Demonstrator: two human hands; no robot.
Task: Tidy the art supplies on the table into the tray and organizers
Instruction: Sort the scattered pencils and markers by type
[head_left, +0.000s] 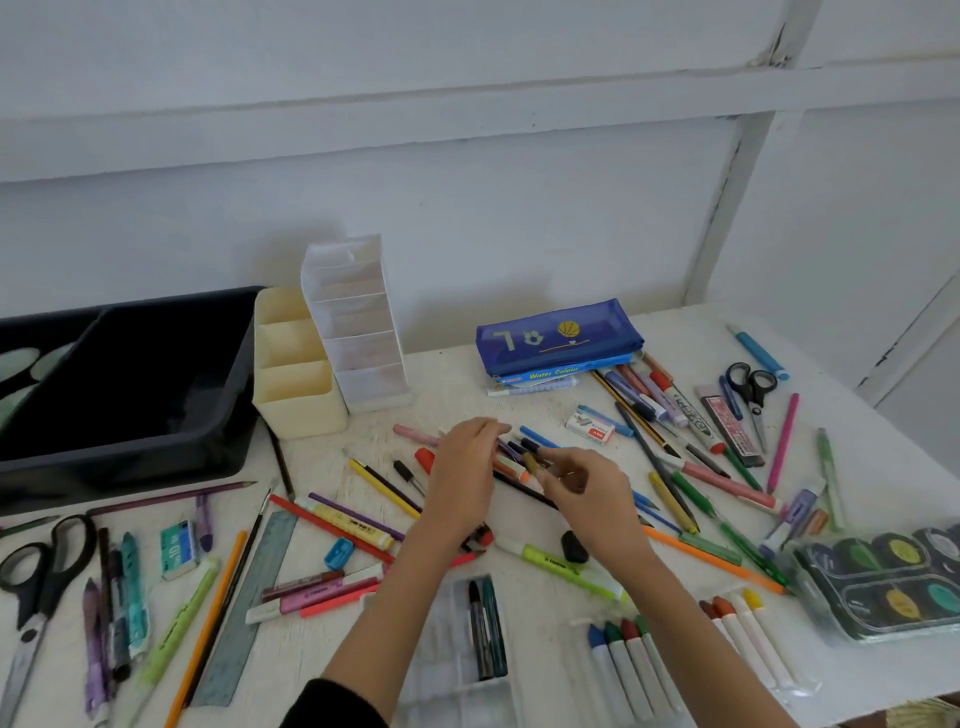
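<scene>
1. Worktop (457, 384): white.
2. Tray (156, 441): dark grey, near black.
3. Three-cell organizer (306, 410): cream. Tiered organizer (363, 332): translucent white.
4. Pencil case (558, 338): blue, printed with a white "7", a white football and a yellow basketball.
5. Left scissors (41, 582) and right scissors (750, 382): black handles.
6. Ruler (249, 608): grey-green.
7. Sharpener (338, 553): blue.
8. Staple box (589, 428): white with red.
9. Highlighter (561, 564): lime green.
10. Paint set (883, 582): black casing; pans green, yellow and teal.
11. Paint sticks (628, 660): white barrels; caps blue, green and red.
12. Pen bundle (514, 449) gripped by my left hand (462, 478): black, blue and purple.
13. Pen (530, 461) pinched by the fingers (558, 460) of my right hand (582, 483): olive end.
14. My sleeve (332, 701): black.
</scene>
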